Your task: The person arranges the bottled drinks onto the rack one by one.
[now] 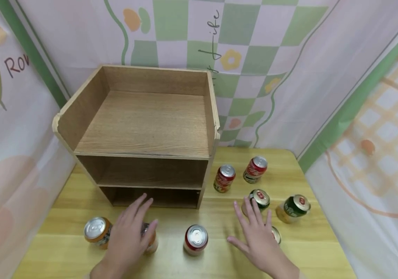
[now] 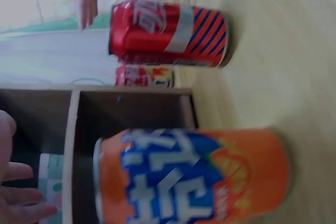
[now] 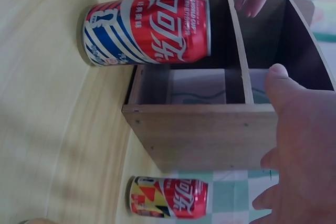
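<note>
My left hand (image 1: 129,232) hovers with fingers spread over an orange soda can (image 1: 152,244), which it partly hides. Another orange can (image 1: 96,230) stands just left of that hand. In the left wrist view, one orange can (image 2: 194,174) looms close, its label showing an orange slice. Between the hands stands a red cola can (image 1: 195,240), whose striped label (image 3: 115,32) shows in the right wrist view. My right hand (image 1: 256,240), fingers spread and holding nothing, is above the right-hand cans. It overlaps a green-and-gold can (image 1: 261,198) and mostly covers a second can (image 1: 277,235).
A wooden shelf unit (image 1: 146,120) with an open top tray and two lower compartments stands at the back left. Right of it are two red cola cans (image 1: 224,179) on the wooden table (image 1: 171,267). Another green-and-gold can (image 1: 294,208) stands far right. Patterned curtains (image 1: 366,147) surround the table.
</note>
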`<state>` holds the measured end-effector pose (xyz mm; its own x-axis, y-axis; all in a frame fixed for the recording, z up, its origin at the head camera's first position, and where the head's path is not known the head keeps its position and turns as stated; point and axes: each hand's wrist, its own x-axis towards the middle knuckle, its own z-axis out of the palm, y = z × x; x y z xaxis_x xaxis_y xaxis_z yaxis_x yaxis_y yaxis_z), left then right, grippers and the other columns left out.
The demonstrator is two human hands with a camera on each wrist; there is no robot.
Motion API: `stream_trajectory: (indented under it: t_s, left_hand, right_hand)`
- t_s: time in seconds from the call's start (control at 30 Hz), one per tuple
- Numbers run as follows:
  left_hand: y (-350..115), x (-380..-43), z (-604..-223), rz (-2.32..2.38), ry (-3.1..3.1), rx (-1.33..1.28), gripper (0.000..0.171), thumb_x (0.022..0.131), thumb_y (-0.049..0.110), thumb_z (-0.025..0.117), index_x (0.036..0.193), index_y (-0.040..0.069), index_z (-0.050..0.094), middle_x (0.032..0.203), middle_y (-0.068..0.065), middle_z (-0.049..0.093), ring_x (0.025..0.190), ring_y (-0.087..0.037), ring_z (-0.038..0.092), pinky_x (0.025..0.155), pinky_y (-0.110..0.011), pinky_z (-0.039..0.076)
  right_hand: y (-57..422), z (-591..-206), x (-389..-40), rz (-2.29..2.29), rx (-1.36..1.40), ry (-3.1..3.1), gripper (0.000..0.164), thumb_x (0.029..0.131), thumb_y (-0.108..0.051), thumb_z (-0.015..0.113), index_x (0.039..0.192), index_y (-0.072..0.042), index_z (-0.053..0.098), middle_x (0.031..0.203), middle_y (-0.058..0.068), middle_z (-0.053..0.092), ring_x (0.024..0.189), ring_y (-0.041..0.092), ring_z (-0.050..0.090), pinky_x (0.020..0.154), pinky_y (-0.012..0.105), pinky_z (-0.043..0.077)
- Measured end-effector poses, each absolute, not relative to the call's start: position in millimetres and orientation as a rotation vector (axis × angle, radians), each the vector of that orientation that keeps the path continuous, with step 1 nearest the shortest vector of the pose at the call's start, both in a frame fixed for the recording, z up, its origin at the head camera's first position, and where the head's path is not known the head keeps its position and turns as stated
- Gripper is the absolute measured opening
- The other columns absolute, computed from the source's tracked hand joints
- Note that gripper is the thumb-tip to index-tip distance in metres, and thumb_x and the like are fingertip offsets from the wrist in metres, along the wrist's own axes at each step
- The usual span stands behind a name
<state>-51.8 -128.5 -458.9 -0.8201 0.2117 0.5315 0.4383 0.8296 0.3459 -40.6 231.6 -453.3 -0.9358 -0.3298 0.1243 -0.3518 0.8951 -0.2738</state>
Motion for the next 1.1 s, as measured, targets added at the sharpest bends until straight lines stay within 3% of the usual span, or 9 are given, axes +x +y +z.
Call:
stream_trajectory:
  t_s: [0.07, 0.17, 0.33, 0.4, 0.53, 0.67, 0.87, 1.0, 1.1]
  left_hand:
    - [-133, -55, -452, -0.686, -2.439, -0.473, 0.053, 0.09, 0.027, 0.069, 0.136, 0.002, 0.06, 0.142, -0.02, 0.058, 0.116, -0.04, 0.064, 0.09, -0.056, 0.057]
    - [-142, -60, -442, -0.816, -2.363, -0.436, 0.049, 0.088, 0.018, 0.07, 0.133, 0.0, 0.061, 0.14, -0.018, 0.059, 0.077, -0.02, 0.068, 0.067, -0.03, 0.06]
    - [-160, -66, -427, -1.071, -2.258, -0.345, 0.046, 0.088, 0.001, 0.07, 0.133, -0.003, 0.059, 0.137, -0.02, 0.059, 0.092, -0.013, 0.063, 0.083, -0.003, 0.045]
    - [-168, -69, -422, -1.108, -2.195, -0.303, 0.045, 0.087, -0.004, 0.069, 0.131, -0.005, 0.06, 0.131, -0.021, 0.062, 0.115, -0.015, 0.057, 0.1, -0.007, 0.039]
    - [-181, -70, -412, -1.157, -2.094, -0.149, 0.044, 0.087, -0.009, 0.066, 0.13, -0.01, 0.058, 0.122, -0.02, 0.064, 0.113, -0.004, 0.053, 0.093, -0.011, 0.043]
    - [-192, -70, -400, -1.22, -2.07, 0.057, 0.054, 0.087, -0.011, 0.065, 0.138, -0.011, 0.047, 0.124, -0.002, 0.056, 0.116, -0.001, 0.047, 0.093, -0.014, 0.041]
    - [-211, -86, -392, -1.344, -2.139, 0.129, 0.08, 0.09, -0.003, 0.064, 0.158, 0.001, 0.022, 0.15, -0.014, 0.04, 0.136, -0.026, 0.041, 0.107, -0.021, 0.037]
    - [-220, -100, -392, -1.475, -2.241, 0.102, 0.084, 0.099, 0.008, 0.059, 0.163, 0.008, 0.005, 0.166, -0.019, 0.017, 0.15, -0.036, 0.024, 0.123, -0.042, 0.027]
    - [-223, -110, -393, -1.566, -2.265, 0.045, 0.082, 0.101, 0.01, 0.057, 0.164, 0.013, 0.003, 0.168, -0.018, 0.013, 0.152, -0.039, 0.018, 0.121, -0.061, 0.022]
  right_hand:
    - [236, -452, -40, 0.503, 0.518, -2.96, 0.088, 0.096, -0.052, 0.062, 0.163, -0.012, 0.021, 0.166, 0.027, 0.009, 0.15, 0.052, 0.01, 0.113, 0.074, -0.01]
    - [244, -450, -40, 0.572, 0.49, -2.907, 0.086, 0.097, -0.045, 0.064, 0.163, -0.012, 0.021, 0.165, 0.029, 0.015, 0.148, 0.055, 0.017, 0.114, 0.077, -0.005]
    - [259, -449, -40, 0.653, 0.452, -2.794, 0.083, 0.095, -0.033, 0.071, 0.16, -0.005, 0.027, 0.16, 0.032, 0.025, 0.143, 0.055, 0.027, 0.12, 0.069, 0.004]
    - [265, -450, -40, 0.709, 0.423, -2.749, 0.083, 0.093, -0.028, 0.074, 0.158, -0.003, 0.03, 0.159, 0.032, 0.028, 0.141, 0.055, 0.03, 0.121, 0.067, 0.009]
    - [278, -453, -36, 0.859, 0.286, -2.703, 0.087, 0.09, -0.024, 0.078, 0.159, -0.003, 0.029, 0.158, 0.03, 0.031, 0.141, 0.054, 0.031, 0.115, 0.072, 0.023]
    - [288, -459, -30, 0.993, 0.118, -2.692, 0.089, 0.09, -0.023, 0.078, 0.16, -0.005, 0.026, 0.159, 0.029, 0.031, 0.141, 0.053, 0.031, 0.112, 0.073, 0.026]
    - [299, -470, -25, 1.137, -0.007, -2.64, 0.09, 0.088, -0.017, 0.079, 0.161, -0.009, 0.025, 0.156, 0.03, 0.034, 0.139, 0.052, 0.033, 0.116, 0.07, 0.022]
    - [304, -483, -22, 1.25, -0.092, -2.625, 0.088, 0.091, -0.014, 0.076, 0.161, -0.007, 0.023, 0.156, 0.029, 0.035, 0.139, 0.043, 0.036, 0.119, 0.029, 0.03]
    - [307, -497, -19, 1.4, -0.159, -2.596, 0.085, 0.094, -0.01, 0.072, 0.161, -0.005, 0.019, 0.156, 0.029, 0.034, 0.14, 0.013, 0.037, 0.1, -0.001, 0.026]
